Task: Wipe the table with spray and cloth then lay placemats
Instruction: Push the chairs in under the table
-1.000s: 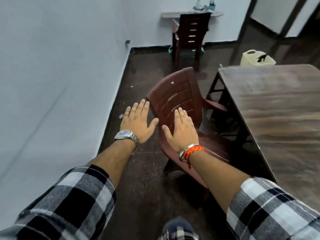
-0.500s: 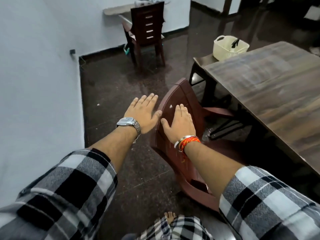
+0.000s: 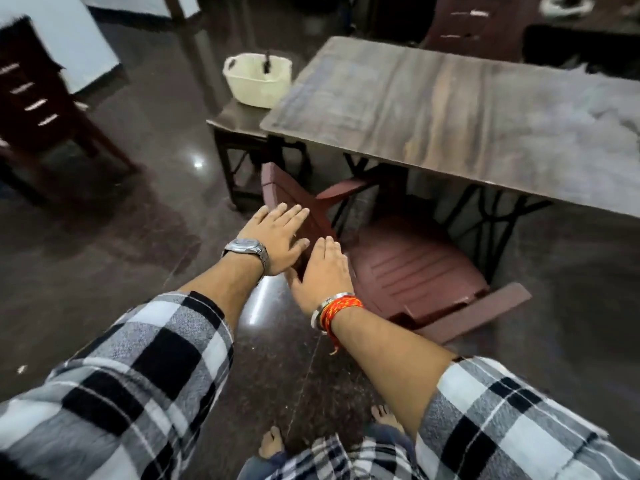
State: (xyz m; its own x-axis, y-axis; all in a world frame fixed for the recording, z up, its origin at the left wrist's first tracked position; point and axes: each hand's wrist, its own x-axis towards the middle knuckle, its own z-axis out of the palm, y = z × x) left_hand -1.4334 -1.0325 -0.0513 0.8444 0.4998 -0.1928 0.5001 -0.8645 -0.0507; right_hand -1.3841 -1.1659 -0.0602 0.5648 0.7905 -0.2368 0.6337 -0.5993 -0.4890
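A dark wooden table (image 3: 450,109) fills the upper right, its top bare near me. A grey-white cloth (image 3: 609,109) lies blurred at its far right edge. My left hand (image 3: 277,233) and right hand (image 3: 322,271) are both flat and open over the backrest of a maroon plastic chair (image 3: 415,268), whose seat is partly under the table. Neither hand holds anything. A cream plastic basket (image 3: 258,79) with a dark item inside stands on a low stool beside the table's left end. No spray bottle or placemat can be made out.
A low dark stool (image 3: 239,123) stands under the basket. A dark wooden chair (image 3: 31,98) is at the far left, another maroon chair (image 3: 481,19) behind the table. The floor is dark and glossy. My bare feet (image 3: 273,441) show at the bottom.
The view has swung right, from the white wall to the table. The maroon chair now sits closer in under the table, and both open hands remain at its backrest.
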